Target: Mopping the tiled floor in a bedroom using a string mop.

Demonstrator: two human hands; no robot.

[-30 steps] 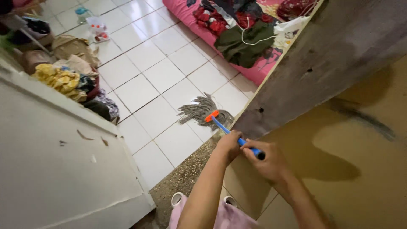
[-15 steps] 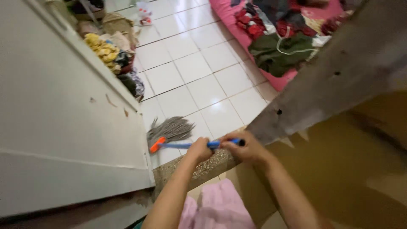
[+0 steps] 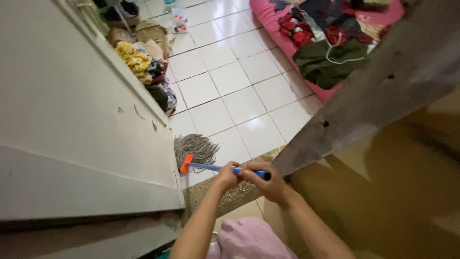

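Observation:
Both my hands grip the blue handle [image 3: 213, 167] of a mop. My left hand [image 3: 227, 176] holds lower on the handle, and my right hand [image 3: 266, 181] wraps its top end. The mop's orange clamp [image 3: 186, 163] and grey string head [image 3: 194, 147] rest on the white tiled floor [image 3: 239, 100], close beside the white wall [image 3: 72, 120] on the left. A speckled stone threshold [image 3: 225, 194] lies just under my hands.
A pile of clothes and bags [image 3: 143, 62] lies along the wall at the left. A pink mattress [image 3: 330, 43] heaped with clothes fills the upper right. A brown wooden door [image 3: 383, 144] stands at the right, its edge near my right hand.
The mop head has swept left across the tiles, from the middle of the floor to the foot of the white wall. My hands followed it left.

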